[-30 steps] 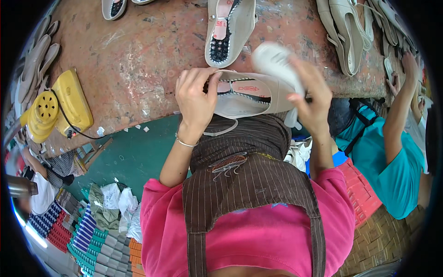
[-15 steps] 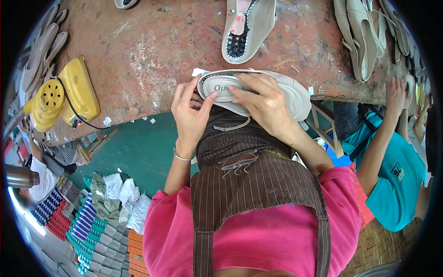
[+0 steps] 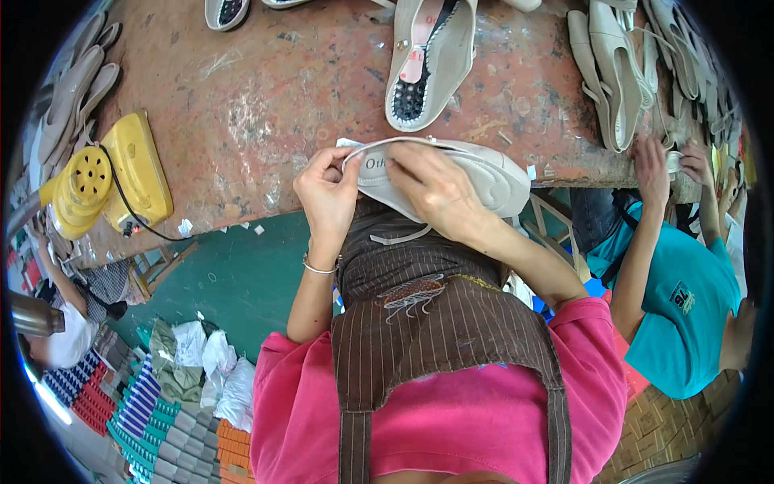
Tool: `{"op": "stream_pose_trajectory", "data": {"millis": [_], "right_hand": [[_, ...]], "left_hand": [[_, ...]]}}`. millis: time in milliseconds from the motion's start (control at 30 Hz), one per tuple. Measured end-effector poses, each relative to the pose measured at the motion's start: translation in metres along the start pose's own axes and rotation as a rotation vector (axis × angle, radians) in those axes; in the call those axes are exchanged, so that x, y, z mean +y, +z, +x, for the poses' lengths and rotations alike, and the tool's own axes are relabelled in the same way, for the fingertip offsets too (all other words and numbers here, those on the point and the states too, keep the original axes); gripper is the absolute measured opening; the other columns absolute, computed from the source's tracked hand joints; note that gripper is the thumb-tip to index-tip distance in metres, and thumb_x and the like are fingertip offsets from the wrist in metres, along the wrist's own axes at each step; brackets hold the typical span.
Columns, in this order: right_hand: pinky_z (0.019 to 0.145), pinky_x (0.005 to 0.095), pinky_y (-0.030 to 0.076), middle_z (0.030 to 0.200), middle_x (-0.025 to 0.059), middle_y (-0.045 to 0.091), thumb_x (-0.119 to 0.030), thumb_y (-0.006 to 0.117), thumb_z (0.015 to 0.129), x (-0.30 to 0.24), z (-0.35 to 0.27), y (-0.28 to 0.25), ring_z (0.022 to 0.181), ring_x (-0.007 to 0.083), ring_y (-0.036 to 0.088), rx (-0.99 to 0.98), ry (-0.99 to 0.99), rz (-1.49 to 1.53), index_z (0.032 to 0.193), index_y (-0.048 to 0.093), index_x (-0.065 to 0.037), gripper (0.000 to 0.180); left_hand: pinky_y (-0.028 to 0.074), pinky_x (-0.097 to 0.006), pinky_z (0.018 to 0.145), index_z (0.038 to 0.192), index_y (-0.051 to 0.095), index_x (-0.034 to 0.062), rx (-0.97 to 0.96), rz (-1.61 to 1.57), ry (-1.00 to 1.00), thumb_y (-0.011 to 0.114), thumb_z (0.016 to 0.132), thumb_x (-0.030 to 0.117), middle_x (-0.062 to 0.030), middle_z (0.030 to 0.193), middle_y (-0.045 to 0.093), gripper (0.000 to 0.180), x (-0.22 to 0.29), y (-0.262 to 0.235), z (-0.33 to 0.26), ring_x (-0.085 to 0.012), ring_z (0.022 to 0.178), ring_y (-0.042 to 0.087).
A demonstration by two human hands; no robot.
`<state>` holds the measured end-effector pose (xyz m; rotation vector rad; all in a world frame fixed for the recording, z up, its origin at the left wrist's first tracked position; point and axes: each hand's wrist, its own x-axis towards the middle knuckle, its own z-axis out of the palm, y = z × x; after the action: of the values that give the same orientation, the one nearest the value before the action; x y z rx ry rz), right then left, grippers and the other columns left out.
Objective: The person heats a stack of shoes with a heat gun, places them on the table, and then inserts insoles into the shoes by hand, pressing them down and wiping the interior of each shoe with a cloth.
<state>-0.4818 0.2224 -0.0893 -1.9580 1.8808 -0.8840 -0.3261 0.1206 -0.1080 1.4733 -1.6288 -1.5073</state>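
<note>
Left hand: thumb and fingertips pinched together, clamped on the heel rim of a beige shoe. Shoe lies crosswise between the two hands at the bench edge, its toe end off to the right of the right fingers, curving stitch lines showing there. Bracelet on the wrist below the left fingers.

Right hand: fingers bent down into the shoe opening, tips at the pale insole, just right of the left thumb. Dark lettering on the insole between the two sets of fingertips. Whether the right fingers grip or only press: cannot tell, the back of the hand covers them.

Thin pale strap hangs below the right fingers, against a brown striped apron.

Beyond the right fingers, on the worn reddish bench, a second beige shoe, heel toward the hands, dark studded base showing inside it. Well left of the left fingers, a yellow device with a cord. Far right, past the right fingers, more beige shoes and a co-worker's hands.
</note>
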Motion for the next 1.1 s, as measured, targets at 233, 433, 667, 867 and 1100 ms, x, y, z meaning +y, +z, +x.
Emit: {"op": "stream_pose_trajectory", "data": {"millis": [233,433,667,867,1100], "right_hand": [[0.109,0.0415,0.040,0.133,0.0123,0.059,-0.011,0.062,0.078,-0.011,-0.004,-0.008,0.128,0.0275,0.053,-0.162,-0.056,-0.070,0.118,0.067,-0.006,0.041],[0.114,0.0491,0.030,0.122,0.0140,0.064,-0.006,0.060,0.076,-0.015,-0.026,-0.032,0.123,0.0262,0.057,-0.085,0.148,-0.276,0.108,0.069,-0.003,0.034],[0.106,0.0540,0.034,0.113,0.0136,0.066,-0.022,0.069,0.083,0.060,0.013,-0.083,0.115,0.0334,0.059,0.582,0.445,-0.639,0.124,0.060,-0.004,0.045],[0.084,0.0337,0.050,0.093,0.0152,0.063,-0.008,0.076,0.071,0.035,0.001,-0.109,0.092,0.0264,0.064,0.391,0.389,0.109,0.093,0.064,-0.003,0.026],[0.114,0.0580,0.023,0.130,0.0138,0.061,-0.006,0.070,0.073,-0.017,-0.060,-0.045,0.120,0.0288,0.061,0.175,0.306,-0.106,0.107,0.066,-0.006,0.034]], "left_hand": [[0.036,-0.023,0.046,0.084,0.066,-0.0032,0.016,0.121,0.096,0.067,0.086,0.000,-0.0045,0.070,0.063,0.004,0.008,0.003,0.000,-0.0027,0.052,0.049],[0.041,-0.035,0.047,0.081,0.059,-0.0007,0.048,0.349,0.228,0.064,0.086,0.003,-0.0133,0.064,0.060,0.007,0.019,0.008,-0.007,-0.0192,0.047,0.054],[0.047,-0.043,0.050,0.074,0.054,0.0031,-0.358,0.470,0.330,0.064,0.089,0.013,-0.0166,0.058,0.061,0.020,0.027,0.050,-0.056,-0.0323,0.050,0.062],[0.051,-0.038,0.061,0.075,0.060,0.0061,-0.276,0.677,0.811,0.075,0.080,0.021,-0.0101,0.080,0.067,0.022,0.056,0.067,-0.074,-0.0266,0.076,0.066],[0.012,-0.063,0.116,0.140,0.048,0.0059,-0.483,0.904,0.881,0.051,0.089,0.031,-0.0162,0.143,0.048,0.057,0.009,0.093,-0.078,-0.0354,0.141,0.033]]}}
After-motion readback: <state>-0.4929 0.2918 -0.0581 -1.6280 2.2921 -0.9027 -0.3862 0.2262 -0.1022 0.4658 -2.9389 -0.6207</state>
